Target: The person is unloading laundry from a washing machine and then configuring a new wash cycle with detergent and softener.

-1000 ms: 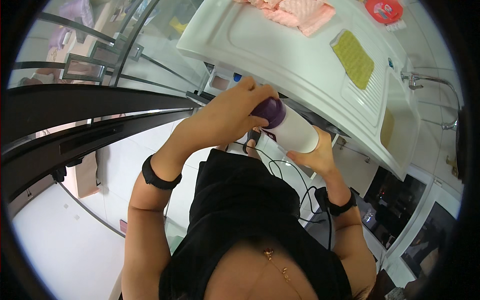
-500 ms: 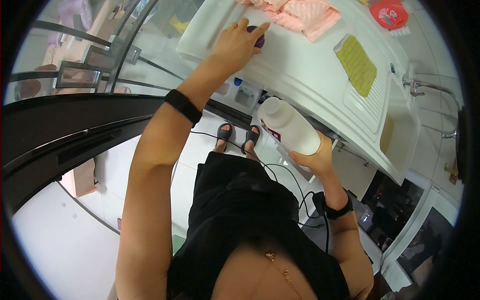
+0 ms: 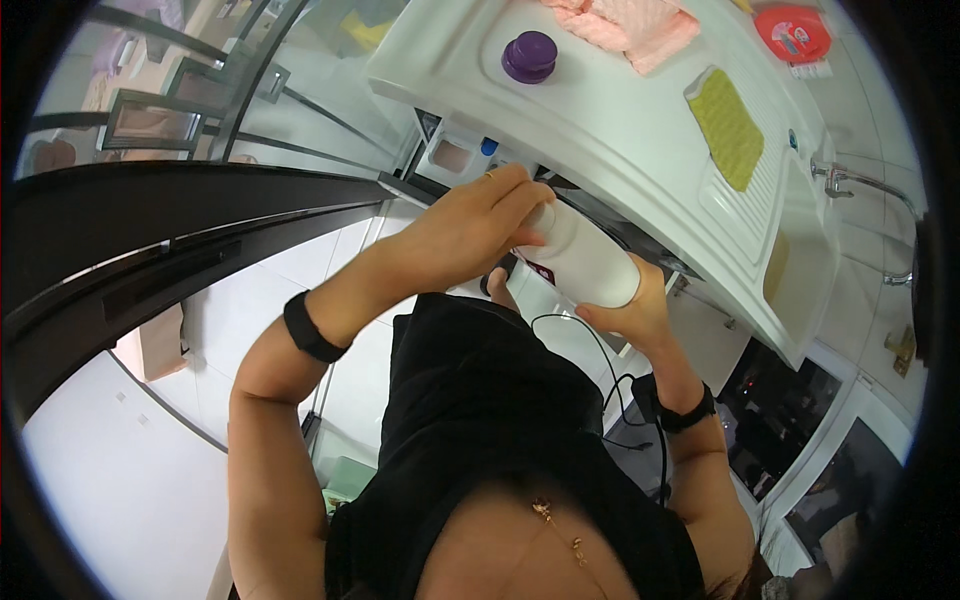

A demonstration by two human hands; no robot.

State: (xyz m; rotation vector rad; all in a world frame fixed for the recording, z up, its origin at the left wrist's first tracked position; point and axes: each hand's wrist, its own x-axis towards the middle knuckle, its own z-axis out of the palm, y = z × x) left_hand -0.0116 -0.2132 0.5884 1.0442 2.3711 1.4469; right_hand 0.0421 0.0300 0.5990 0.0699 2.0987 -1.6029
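Observation:
A large white plastic bottle (image 3: 592,262) lies tilted in front of the counter, its dark label partly showing on the lower side. My right hand (image 3: 640,308) grips it by the base. At the other end, my left hand (image 3: 480,225) has its fingers curled round the white top, which they largely hide. A round purple cap (image 3: 529,58) sits on the white counter (image 3: 600,120), apart from both hands. Below the counter edge, just beyond my left hand, a pulled-out detergent drawer (image 3: 452,156) shows a blue piece inside.
Pink cloth (image 3: 640,30) and a green cloth (image 3: 727,130) lie on the counter. A red container (image 3: 790,34) stands at the back right. The tap (image 3: 840,178) is beside the sink basin (image 3: 790,270). A dark-framed glass panel (image 3: 180,210) stands to the left. Black cable (image 3: 590,340) hangs near my body.
My left hand has let go of the purple cap, leaving it on the counter, and has come down to the bottle's top. My right hand keeps its hold on the base.

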